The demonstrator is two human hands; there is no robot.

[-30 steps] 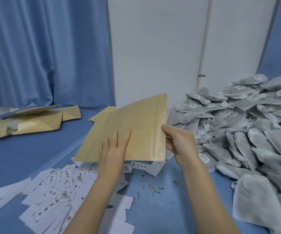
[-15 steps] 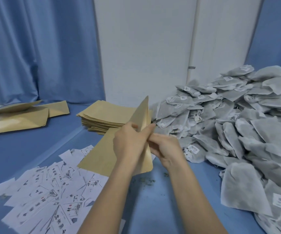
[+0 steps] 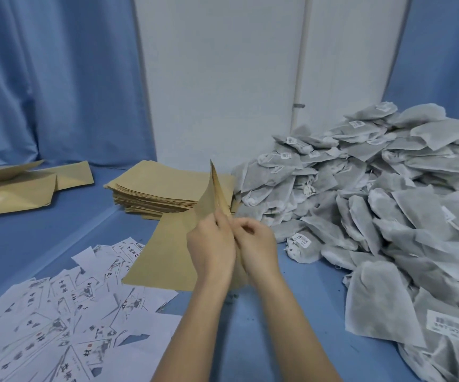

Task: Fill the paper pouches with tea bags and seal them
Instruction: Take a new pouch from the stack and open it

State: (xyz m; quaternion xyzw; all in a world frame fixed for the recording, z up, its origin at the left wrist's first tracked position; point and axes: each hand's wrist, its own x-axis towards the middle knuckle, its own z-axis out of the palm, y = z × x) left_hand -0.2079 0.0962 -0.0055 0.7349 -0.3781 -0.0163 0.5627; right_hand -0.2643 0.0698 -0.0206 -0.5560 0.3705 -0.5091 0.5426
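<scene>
A brown paper pouch [image 3: 165, 249] is held at the middle of the blue table, its upper edge standing up in a narrow point. My left hand [image 3: 211, 249] grips that edge from the left. My right hand [image 3: 256, 246] pinches it from the right, the two hands close together. A stack of flat brown pouches [image 3: 165, 193] lies just behind. A big heap of grey tea bags [image 3: 374, 205] with small white tags fills the right side.
Several white printed labels [image 3: 57, 321] are scattered at the front left. Other brown pouches [image 3: 16, 188] lie at the far left. Blue curtains and a white wall panel close off the back. Loose tea crumbs speckle the blue table [image 3: 300, 312].
The pouch was held flat and facing me a second ago. Both hands have since come together at its edge, and it now stands edge-on. The view has shifted, showing the pouch stack.
</scene>
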